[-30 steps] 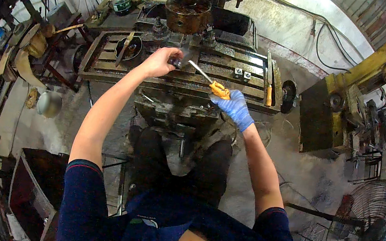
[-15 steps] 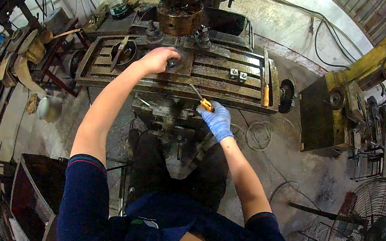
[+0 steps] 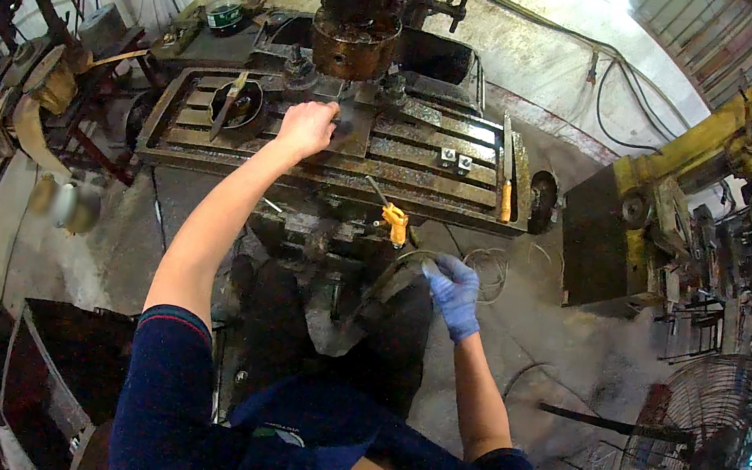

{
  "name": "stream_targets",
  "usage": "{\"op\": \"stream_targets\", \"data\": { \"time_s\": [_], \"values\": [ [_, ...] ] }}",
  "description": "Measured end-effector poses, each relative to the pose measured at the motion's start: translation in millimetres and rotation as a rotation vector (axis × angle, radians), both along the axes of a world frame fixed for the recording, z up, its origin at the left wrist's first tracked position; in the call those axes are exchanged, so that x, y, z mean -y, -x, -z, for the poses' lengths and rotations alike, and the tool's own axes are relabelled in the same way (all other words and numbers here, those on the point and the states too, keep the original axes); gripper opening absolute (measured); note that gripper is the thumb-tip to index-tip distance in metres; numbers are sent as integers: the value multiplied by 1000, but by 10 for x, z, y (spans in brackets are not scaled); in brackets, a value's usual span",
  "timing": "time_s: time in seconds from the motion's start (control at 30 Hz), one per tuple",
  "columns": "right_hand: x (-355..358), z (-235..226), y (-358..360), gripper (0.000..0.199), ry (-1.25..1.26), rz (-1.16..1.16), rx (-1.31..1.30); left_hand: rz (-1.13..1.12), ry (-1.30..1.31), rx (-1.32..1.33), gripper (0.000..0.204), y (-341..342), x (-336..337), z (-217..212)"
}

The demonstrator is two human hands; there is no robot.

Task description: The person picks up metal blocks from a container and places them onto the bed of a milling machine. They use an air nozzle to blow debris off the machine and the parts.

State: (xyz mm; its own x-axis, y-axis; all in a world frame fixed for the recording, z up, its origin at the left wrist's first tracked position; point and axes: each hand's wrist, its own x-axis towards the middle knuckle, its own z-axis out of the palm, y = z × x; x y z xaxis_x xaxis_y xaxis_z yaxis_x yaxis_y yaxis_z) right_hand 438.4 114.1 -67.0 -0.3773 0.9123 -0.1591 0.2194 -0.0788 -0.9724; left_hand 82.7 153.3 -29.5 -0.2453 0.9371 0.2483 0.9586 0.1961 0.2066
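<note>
Screwdriver [image 3: 389,214], yellow handle, at worktop [image 3: 423,184] front edge, 6 o'clock of spindle | left hand [image 3: 307,126] grip pressed flat on dark plate [image 3: 349,130] | right hand [image 3: 453,291], blue glove, grip loosely curled, holding nothing, 5 o'clock of screwdriver.

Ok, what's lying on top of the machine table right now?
On the machine table: a round dark dish at left, two small metal blocks, and an orange-handled tool at right. The left hand presses on a flat dark plate, hiding part of it.
</note>
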Motion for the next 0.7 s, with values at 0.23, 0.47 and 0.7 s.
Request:
{"op": "stream_targets", "data": {
  "time_s": [0.23,0.47,0.7],
  "values": [
    [-5,138,-595,24,-135,136,35,43,-138,51,19,79,-311,109],
    [-90,-308,-874,22,-296,118,185,67,-257,111,19,133,-407,230],
    [-604,-1779,-544,27,-881,107,192,-202,-182,97,25,55,-488,195]
  ]
}}
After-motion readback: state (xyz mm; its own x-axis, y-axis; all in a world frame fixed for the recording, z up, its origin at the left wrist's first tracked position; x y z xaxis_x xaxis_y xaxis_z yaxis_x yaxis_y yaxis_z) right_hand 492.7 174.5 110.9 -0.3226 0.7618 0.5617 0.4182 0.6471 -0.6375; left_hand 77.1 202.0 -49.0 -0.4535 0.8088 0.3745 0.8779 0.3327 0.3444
